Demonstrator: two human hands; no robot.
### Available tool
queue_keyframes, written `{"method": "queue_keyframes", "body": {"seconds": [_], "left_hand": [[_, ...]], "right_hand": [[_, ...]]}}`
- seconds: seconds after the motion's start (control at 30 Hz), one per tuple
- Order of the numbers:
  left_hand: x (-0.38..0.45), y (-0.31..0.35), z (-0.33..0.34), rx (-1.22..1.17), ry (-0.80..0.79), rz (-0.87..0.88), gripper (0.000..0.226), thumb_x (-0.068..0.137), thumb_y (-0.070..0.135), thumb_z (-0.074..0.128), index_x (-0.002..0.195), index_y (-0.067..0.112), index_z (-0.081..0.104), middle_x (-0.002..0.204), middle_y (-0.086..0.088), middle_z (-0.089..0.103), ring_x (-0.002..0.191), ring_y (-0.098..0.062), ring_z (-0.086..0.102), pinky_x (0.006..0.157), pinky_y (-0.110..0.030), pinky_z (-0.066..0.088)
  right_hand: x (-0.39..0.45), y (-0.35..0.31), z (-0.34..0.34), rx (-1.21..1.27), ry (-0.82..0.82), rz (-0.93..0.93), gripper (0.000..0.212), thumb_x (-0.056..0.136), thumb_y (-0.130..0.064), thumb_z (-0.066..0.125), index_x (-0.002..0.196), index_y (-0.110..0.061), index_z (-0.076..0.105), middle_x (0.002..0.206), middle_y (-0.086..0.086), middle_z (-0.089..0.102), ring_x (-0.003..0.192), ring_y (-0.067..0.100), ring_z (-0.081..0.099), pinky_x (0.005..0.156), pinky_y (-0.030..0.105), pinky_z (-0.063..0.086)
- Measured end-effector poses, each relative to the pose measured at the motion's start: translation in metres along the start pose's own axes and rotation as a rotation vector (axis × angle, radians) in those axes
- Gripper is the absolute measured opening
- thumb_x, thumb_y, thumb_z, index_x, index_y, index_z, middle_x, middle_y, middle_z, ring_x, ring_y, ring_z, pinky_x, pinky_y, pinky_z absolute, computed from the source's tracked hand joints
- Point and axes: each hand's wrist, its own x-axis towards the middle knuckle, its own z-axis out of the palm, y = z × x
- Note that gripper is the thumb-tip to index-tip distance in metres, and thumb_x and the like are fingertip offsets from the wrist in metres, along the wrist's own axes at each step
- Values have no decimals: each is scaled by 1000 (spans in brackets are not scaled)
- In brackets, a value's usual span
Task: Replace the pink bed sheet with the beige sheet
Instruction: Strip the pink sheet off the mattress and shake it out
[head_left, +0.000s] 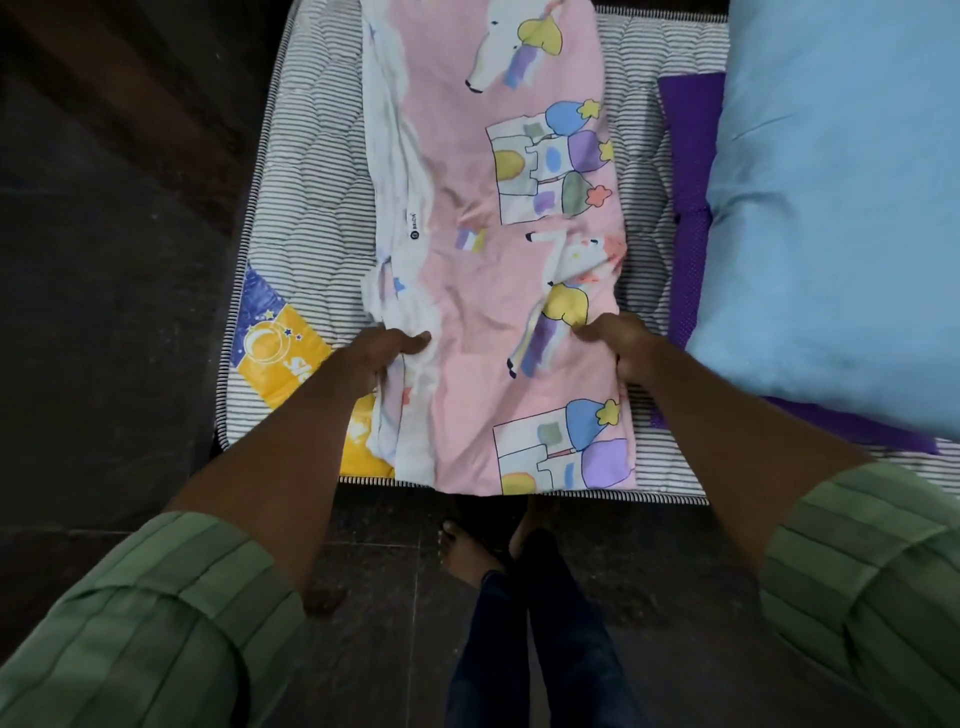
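Green sleeves (171, 613) reach out from the person toward the bed. Bare feet (470, 551) stand on the dark floor just below the mattress edge. On the bare striped mattress (311, 171) lies the pink bed sheet (498, 208), folded into a long strip with castles and animals on it. It is off the bed but not put away yet. Fingers of the left hand (387, 353) curl around the sheet's left edge and pinch it. The right hand (618, 348) pinches the right edge the same way. A big blue pillow (841, 208) sits on a purple cloth (693, 156) to the right. No beige sheet shows anywhere. If the hands lift unevenly, I think the fold could slip open, and the loose white side could drop to the floor.
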Motion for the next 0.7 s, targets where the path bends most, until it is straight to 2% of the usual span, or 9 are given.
{"method": "queue_keyframes", "body": {"seconds": [0.07,0.13,0.2,0.3,0.37,0.47,0.53,0.6,0.7], "left_hand": [[-21,9,-8,-46,13,101,29,85,16,83,112,8,75,106,-7,78,106,-27,72,96,-41,57],[-48,26,-14,-87,65,204,26,86,11,81,111,5,74,97,-3,79,93,-19,74,82,-34,58],[-76,48,-18,-87,111,297,36,87,7,79,121,-1,70,100,-7,77,77,-10,72,73,-31,57],[-105,87,-22,-77,171,432,54,88,-1,76,138,-4,57,110,-18,72,64,-13,70,49,-34,59],[-118,113,-21,-102,229,509,49,86,-3,76,132,-6,61,94,-10,75,60,-14,69,50,-38,57],[-125,134,-12,-166,279,616,40,85,-12,74,122,0,66,81,6,77,66,-5,70,60,-27,59],[-128,126,-3,-177,350,600,41,82,-13,75,122,-4,67,94,-3,75,69,2,69,69,-22,57],[-117,93,-5,-144,378,518,45,77,-3,83,120,-7,68,106,-12,72,77,-3,71,75,-23,59],[-77,20,-20,30,381,198,66,50,35,92,106,5,75,105,-15,75,97,-25,71,88,-46,60]], "right_hand": [[-24,-13,-7,40,-25,-26,45,74,-1,79,116,8,68,109,28,72,99,42,72,83,57,60],[-46,-30,-15,65,-14,-69,41,78,1,76,117,7,68,112,26,71,101,40,72,88,54,59],[-68,-48,-24,141,-25,-130,36,79,8,74,115,10,69,113,28,70,95,38,71,93,55,56],[-96,-86,-32,159,-44,-227,36,75,11,75,111,9,70,109,27,71,89,32,70,93,54,57],[-105,-110,-35,180,-11,-314,27,78,16,72,102,5,71,91,15,75,79,25,70,82,43,58],[-112,-130,-29,263,57,-418,22,77,16,73,92,-1,73,78,5,75,71,17,70,72,38,57],[-129,-125,-22,316,102,-412,24,74,17,74,86,-4,72,73,0,74,64,11,69,66,35,55],[-140,-105,-15,354,107,-351,23,75,18,72,82,-4,69,62,-4,72,53,7,67,55,27,54],[-130,-51,-10,342,171,-148,14,72,6,73,86,3,70,59,1,69,51,16,64,51,27,52]]}}
